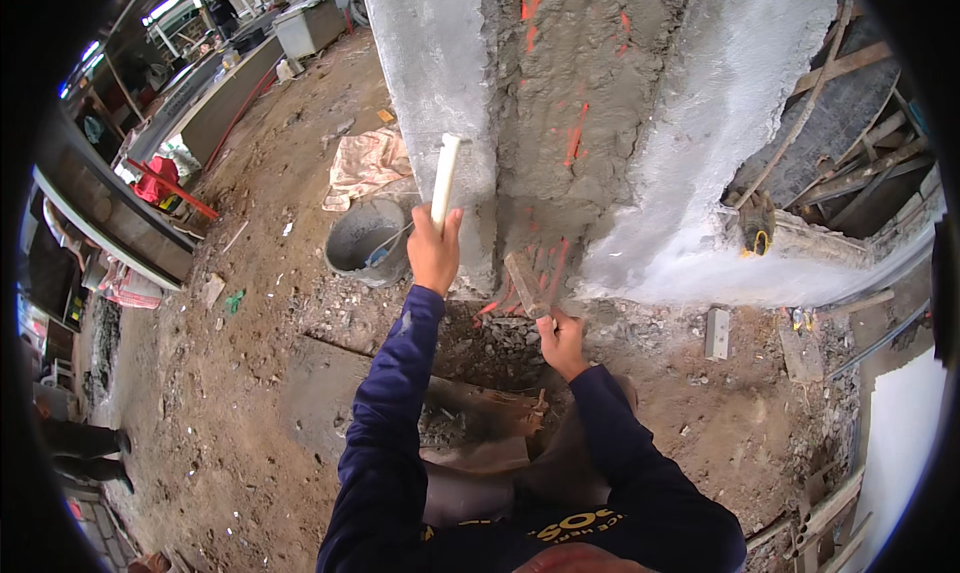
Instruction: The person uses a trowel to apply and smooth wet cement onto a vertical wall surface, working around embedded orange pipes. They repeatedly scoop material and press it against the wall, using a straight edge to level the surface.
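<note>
My left hand [436,257] is closed around a cream-coloured straight bar [446,178]. The bar points up and away, in front of the wall's smooth grey left strip [430,53]; whether it touches the wall I cannot tell. Lower and to the right, my right hand [565,345] grips a trowel [523,283], its narrow blade coated with mortar. The blade tilts up and left near the foot of the wall. Rough wet mortar [570,173] fills the wall's middle band, with orange strips [577,135] showing through it.
A grey bucket [340,245] stands left of the wall, beside a crumpled pinkish cloth [366,168]. A mortar-smeared board [325,393] lies below my left arm. Broken wood [870,163] fills an opening at right. A grey block [717,334] rests on the dirt. Someone's dark-trousered legs [85,453] show far left.
</note>
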Available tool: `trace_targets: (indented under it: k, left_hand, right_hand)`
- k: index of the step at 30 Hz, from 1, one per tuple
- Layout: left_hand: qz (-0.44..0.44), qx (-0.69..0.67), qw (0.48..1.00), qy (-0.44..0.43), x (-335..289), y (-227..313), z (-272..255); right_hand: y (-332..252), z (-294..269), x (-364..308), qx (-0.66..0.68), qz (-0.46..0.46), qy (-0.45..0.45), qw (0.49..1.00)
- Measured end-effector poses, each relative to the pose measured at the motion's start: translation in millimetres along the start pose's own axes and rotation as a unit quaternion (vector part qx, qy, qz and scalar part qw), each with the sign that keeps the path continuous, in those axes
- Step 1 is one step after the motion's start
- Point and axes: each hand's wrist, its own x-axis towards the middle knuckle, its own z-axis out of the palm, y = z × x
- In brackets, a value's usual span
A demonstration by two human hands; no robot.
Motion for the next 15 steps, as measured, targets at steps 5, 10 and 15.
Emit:
trace_targets:
  k: [5, 10, 15]
  left_hand:
    - [-0.006, 0.091, 0.995, -0.032, 14.6, -5.3, 8.1]
    - [0.008, 0.068, 0.997, -0.047, 29.6, -56.2, 16.8]
    - [0.136, 0.169, 0.975, -0.048, 23.4, -35.9, 13.2]
  right_hand:
    - [-33.4, 4.1, 39.5, -0.005, -0.121, 0.004, 0.993]
    - [-77.3, -5.8, 121.8, -0.086, -0.325, -0.017, 0.942]
    - [-73.7, 0.7, 160.5, -0.211, -0.131, -0.051, 0.967]
